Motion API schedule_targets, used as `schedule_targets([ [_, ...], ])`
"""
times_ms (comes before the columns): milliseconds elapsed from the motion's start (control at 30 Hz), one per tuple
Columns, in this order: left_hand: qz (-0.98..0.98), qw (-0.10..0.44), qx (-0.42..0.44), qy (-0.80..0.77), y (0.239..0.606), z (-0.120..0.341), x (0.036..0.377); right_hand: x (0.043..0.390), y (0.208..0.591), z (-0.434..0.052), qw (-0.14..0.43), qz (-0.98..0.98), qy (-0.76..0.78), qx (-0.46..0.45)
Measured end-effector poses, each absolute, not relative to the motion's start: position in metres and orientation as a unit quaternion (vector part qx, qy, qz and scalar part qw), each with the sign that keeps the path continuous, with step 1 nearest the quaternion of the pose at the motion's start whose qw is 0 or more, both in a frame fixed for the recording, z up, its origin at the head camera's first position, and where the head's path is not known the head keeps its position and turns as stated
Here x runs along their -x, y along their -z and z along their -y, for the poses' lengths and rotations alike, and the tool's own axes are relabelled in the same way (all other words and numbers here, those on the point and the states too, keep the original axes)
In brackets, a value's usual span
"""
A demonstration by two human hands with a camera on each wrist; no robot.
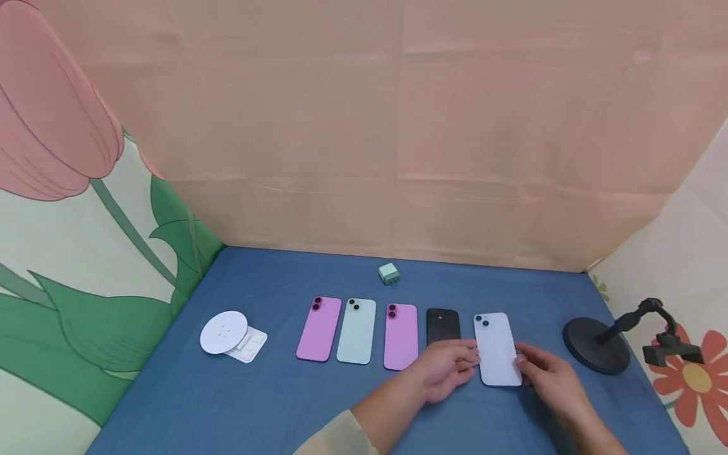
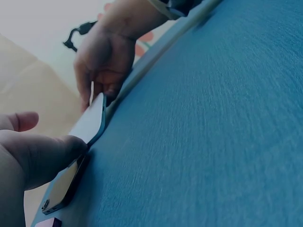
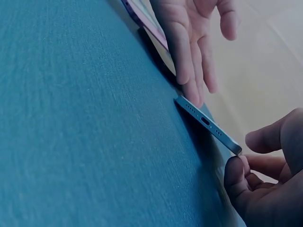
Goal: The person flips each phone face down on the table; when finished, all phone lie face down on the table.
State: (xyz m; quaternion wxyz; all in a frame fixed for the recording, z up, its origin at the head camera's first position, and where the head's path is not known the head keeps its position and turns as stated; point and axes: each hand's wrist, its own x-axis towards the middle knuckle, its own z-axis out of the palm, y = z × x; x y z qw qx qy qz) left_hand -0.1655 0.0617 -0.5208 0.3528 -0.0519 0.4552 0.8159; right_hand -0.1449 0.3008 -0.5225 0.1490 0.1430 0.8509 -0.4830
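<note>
The pale blue phone [image 1: 497, 349] lies in the lower right of the head view on the blue cloth counter [image 1: 239, 398]. Its long side runs up and down the frame, camera end at the top. It is flat, smooth and rounded at the corners. The left hand [image 1: 446, 370] touches its left edge with straight fingers. The right hand [image 1: 548, 376] pinches its lower right corner with curled fingers [image 3: 234, 172].

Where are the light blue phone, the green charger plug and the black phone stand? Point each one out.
light blue phone [image 1: 497, 349], head view, middle of its back.
green charger plug [image 1: 389, 273], head view, centre of its body.
black phone stand [image 1: 591, 344], head view, on its round base.
</note>
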Motion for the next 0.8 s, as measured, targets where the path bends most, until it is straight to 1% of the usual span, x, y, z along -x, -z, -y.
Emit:
schedule_targets([
  [533,-0.478,0.340,0.056,-0.808,0.515,-0.048,0.167,0.146,0.522,-0.284,0.137,-0.881,0.438,-0.113],
  [800,-0.482,0.339,0.053,-0.806,0.515,-0.046,0.166,0.146,0.521,-0.283,0.145,-0.886,0.426,-0.114],
])
